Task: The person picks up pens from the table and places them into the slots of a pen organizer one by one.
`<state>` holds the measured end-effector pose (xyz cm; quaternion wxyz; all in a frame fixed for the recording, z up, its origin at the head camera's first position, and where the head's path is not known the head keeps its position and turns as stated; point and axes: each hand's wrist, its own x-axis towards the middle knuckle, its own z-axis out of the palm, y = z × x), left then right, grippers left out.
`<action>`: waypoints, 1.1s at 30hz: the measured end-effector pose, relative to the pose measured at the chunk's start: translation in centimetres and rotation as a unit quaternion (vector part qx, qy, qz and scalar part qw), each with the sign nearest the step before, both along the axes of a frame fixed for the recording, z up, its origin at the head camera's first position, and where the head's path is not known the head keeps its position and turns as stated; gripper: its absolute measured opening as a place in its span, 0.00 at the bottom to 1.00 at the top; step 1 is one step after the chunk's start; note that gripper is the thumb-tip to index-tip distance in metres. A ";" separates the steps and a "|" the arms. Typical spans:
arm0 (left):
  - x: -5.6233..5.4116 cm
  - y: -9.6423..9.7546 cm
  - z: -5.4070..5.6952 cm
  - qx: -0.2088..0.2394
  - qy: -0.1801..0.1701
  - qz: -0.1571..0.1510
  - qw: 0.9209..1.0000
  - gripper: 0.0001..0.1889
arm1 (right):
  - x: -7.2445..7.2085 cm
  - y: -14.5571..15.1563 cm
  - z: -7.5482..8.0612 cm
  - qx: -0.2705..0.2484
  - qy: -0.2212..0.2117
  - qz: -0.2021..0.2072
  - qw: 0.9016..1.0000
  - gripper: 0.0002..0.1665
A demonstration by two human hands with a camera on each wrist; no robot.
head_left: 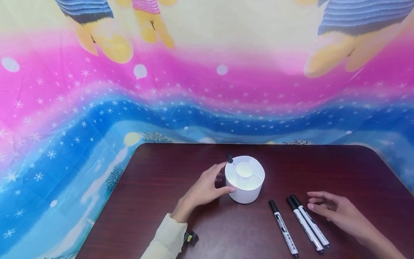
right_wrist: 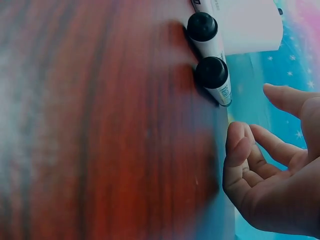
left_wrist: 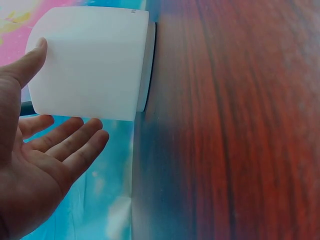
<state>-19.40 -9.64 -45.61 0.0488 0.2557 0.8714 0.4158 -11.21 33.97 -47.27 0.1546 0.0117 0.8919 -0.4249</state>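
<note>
A round white desk organizer (head_left: 246, 194), with a round middle cup and thin dividers, stands upright on the table. My left hand (head_left: 205, 185) spans its left side, thumb on the front wall and fingertips by the far left rim. In the left wrist view the fingers (left_wrist: 82, 152) lie fairly straight, with a gap between palm and organizer. A black tip (head_left: 229, 158) pokes above the rim by the index finger. My right hand (head_left: 339, 214) hovers right of the black-capped white markers, fingers loosely bent and holding nothing. Two markers (head_left: 308, 226) lie side by side; another marker (head_left: 283, 230) lies left of them.
The dark reddish-brown table (head_left: 155, 172) has rounded far corners. Behind it hangs a colourful cloth (head_left: 194, 82) with snowflakes and cartoon figures. A small black device (head_left: 191, 237) sits at the left cuff.
</note>
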 end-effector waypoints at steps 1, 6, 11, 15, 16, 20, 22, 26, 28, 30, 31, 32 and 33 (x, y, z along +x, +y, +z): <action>0.0 0.0 0.0 0.000 0.000 0.000 1.000 0.48 | 0.0 0.0 0.0 0.001 -0.004 0.001 1.000 0.39; -0.1 0.0 -0.1 -0.003 0.005 -0.001 1.000 0.48 | 0.2 0.1 -0.2 0.004 -0.020 0.008 1.000 0.40; -0.2 0.0 -0.2 -0.003 0.008 -0.002 1.000 0.48 | 0.3 -0.1 -0.3 0.012 -0.024 0.019 0.999 0.39; -0.1 0.0 -0.1 -0.002 0.010 -0.001 1.000 0.48 | 0.5 -0.4 -0.4 0.021 -0.017 0.019 0.999 0.39; -0.1 0.0 -0.1 -0.002 0.011 -0.002 1.000 0.48 | 0.5 -0.5 -0.4 0.024 -0.016 0.018 0.999 0.39; -0.1 0.1 -0.2 -0.002 0.014 -0.005 1.000 0.47 | 0.5 -0.7 -0.5 0.029 -0.020 0.020 0.999 0.37; -0.2 0.1 -0.2 -0.002 0.012 -0.006 1.000 0.47 | 0.6 -0.8 -0.5 0.030 -0.026 0.020 0.999 0.35; -0.2 0.1 -0.3 -0.001 0.009 -0.006 1.000 0.47 | 0.5 -0.9 -0.7 0.047 -0.028 0.021 0.998 0.32; -0.2 0.1 -0.3 0.000 0.008 -0.004 1.000 0.47 | 0.5 -1.1 -0.7 0.059 -0.027 0.020 0.998 0.32; -0.2 0.0 -0.3 0.001 0.008 -0.005 1.000 0.47 | 0.4 -1.2 -0.7 0.069 -0.023 0.023 0.997 0.31; -0.2 0.0 -0.3 0.001 0.006 -0.004 1.000 0.47 | 0.3 -1.2 -0.7 0.073 -0.021 0.024 0.997 0.30; -0.2 0.0 -0.3 0.002 0.005 -0.005 1.000 0.47 | 0.3 -1.2 -0.7 0.074 -0.018 0.027 0.997 0.30; -0.2 0.0 -0.3 0.002 0.005 -0.005 1.000 0.47 | 0.3 -1.2 -0.7 0.079 -0.014 0.028 0.996 0.29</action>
